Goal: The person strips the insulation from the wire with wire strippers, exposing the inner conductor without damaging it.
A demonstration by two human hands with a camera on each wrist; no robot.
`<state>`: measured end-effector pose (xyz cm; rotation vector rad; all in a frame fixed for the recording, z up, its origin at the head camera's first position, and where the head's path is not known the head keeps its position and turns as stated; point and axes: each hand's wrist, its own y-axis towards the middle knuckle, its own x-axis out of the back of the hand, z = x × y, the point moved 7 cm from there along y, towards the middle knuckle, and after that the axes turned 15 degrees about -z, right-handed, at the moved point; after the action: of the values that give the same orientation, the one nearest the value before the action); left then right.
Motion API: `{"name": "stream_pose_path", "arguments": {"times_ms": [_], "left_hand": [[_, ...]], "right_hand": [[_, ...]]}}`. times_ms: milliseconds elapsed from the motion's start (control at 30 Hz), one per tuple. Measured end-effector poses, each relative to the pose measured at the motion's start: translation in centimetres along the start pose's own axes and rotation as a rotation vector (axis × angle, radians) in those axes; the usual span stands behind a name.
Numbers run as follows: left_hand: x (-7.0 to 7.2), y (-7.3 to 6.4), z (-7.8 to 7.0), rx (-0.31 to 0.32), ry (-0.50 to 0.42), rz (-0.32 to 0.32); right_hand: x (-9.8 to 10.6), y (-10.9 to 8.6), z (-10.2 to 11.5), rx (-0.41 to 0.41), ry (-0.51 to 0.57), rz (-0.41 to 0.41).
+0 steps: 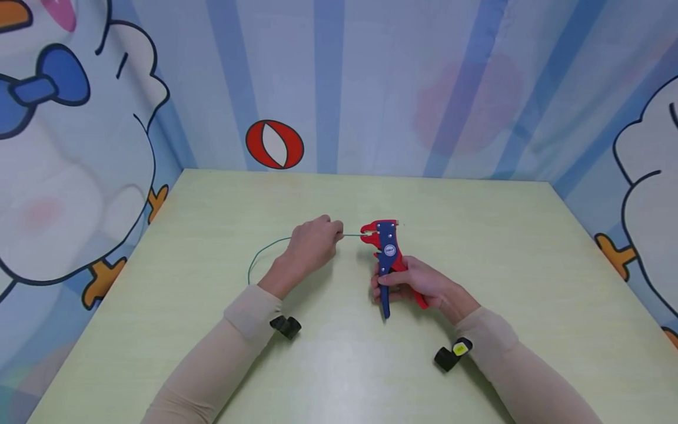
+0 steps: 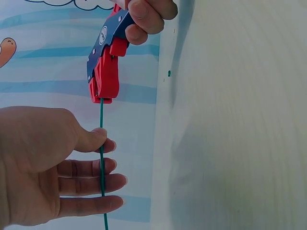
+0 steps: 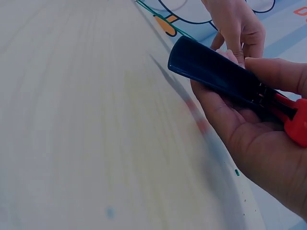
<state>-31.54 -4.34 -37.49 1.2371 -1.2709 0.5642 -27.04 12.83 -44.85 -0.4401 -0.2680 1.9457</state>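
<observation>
A thin green wire (image 1: 352, 235) runs from my left hand (image 1: 315, 244) to the head of a red and blue wire stripper (image 1: 389, 250). In the left wrist view, the thumb and index finger pinch the wire (image 2: 101, 115) a short way below the tool's red nose; the other fingers extend behind it. My right hand (image 1: 418, 280) grips the stripper around its handles, head pointing away from me. At the nose, the wire's end is hidden inside. Behind the left hand, the rest of the wire loops back toward the left forearm.
The pale wooden table (image 1: 339, 365) lies under both hands, bounded by a printed curtain (image 1: 371, 88) at the back and sides. A tiny green scrap (image 2: 169, 73) and some small specks lie on the tabletop. Black wrist cameras (image 1: 286, 327) hang at both sleeves.
</observation>
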Motion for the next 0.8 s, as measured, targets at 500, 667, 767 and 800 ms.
{"name": "stream_pose_path", "arguments": {"times_ms": [500,667,767,800], "left_hand": [[-0.14,-0.02,0.12,0.006,-0.01,0.012],[-0.1,-0.06,-0.04,-0.004,-0.006,0.012],[-0.05,-0.09,-0.08,-0.005,-0.005,0.012],[-0.05,-0.1,-0.08,-0.005,-0.005,0.013]], "right_hand": [[-0.21,-0.11,0.02,0.001,-0.011,-0.001],[-0.14,-0.03,-0.05,0.0,-0.001,-0.013],[-0.22,0.02,-0.03,0.009,-0.002,-0.019],[-0.22,0.04,-0.05,0.01,-0.005,-0.026]]}}
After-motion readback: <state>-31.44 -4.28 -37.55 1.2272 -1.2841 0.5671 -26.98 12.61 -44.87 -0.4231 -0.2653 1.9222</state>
